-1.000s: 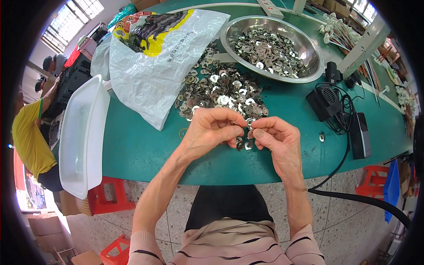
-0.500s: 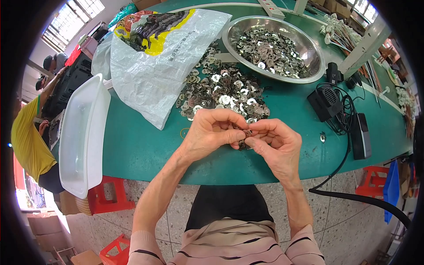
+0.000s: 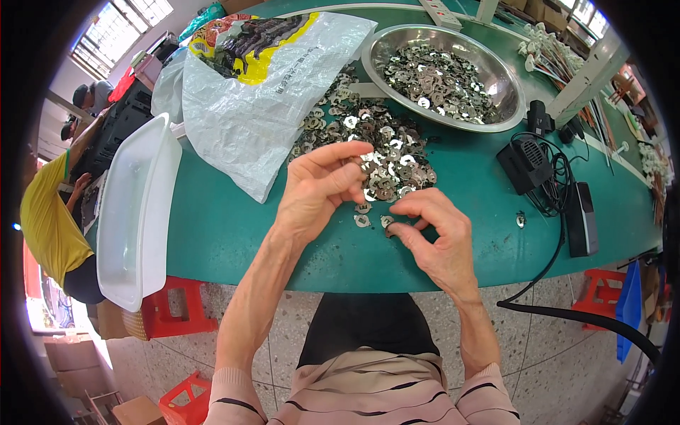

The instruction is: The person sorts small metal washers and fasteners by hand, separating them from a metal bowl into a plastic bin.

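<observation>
Small round silver metal pieces with cut-outs lie in a loose pile on the green table. My left hand is at the pile's near left edge, its index finger stretched out and the other fingers curled in against the thumb. Whatever those curled fingers hold is hidden from view. Lower and to the right, my right hand pinches a metal piece between thumb and index finger, close above the tabletop. Between the hands, a loose metal piece rests on the table.
A wide steel bowl of similar pieces stands behind the pile. A white plastic sack lies left of it, beside a white tub. At right are a black adapter and cables. A person in yellow works far left.
My hands have parted from where they met over a small cluster of pieces. The left moved up toward the pile; the right stayed low. Loose pieces now show between them.
</observation>
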Motion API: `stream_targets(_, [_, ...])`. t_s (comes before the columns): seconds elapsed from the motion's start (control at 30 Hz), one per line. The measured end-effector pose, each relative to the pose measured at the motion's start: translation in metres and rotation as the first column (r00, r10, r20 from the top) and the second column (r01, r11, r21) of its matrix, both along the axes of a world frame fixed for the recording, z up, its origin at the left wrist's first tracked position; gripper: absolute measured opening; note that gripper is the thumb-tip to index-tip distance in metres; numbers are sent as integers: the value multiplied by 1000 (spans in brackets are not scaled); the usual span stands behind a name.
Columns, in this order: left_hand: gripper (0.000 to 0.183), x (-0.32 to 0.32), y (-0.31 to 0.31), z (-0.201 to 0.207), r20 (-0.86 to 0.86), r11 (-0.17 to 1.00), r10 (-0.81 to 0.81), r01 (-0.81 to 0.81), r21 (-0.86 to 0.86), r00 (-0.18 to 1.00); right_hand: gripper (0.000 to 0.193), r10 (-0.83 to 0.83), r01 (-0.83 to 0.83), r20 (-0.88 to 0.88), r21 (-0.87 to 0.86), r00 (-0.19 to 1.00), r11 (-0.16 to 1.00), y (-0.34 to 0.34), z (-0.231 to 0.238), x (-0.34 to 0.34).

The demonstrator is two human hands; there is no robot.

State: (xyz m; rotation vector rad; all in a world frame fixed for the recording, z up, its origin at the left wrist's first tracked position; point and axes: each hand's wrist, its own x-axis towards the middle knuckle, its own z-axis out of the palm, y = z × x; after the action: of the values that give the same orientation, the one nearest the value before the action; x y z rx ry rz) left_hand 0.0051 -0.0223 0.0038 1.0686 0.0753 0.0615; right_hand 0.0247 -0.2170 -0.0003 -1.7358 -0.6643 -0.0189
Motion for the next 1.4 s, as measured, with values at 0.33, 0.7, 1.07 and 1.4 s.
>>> stream_targets(0.33, [25, 1, 9, -1, 7, 921, -106, 101, -376, 994, 18, 142, -106, 161, -217, 977, 971, -3, -7, 3])
stream_targets(0.7, [23, 2, 12, -2, -64, 865, -140, 90, -494, 988, 13, 143, -84, 266, -221, 953, 972, 0, -6, 4])
stream_targets(1.07, [20, -1, 2, 2, -11, 956, -171, 164, -245, 985, 9, 7, -11, -54, -78, 999, 997, -2, -2, 0])
stream_targets(1.4, [16, -6, -14, 4, -56, 968, -252, 251, -28, 966, 16, 169, -33, -516, 263, 840, 964, -7, 5, 4])
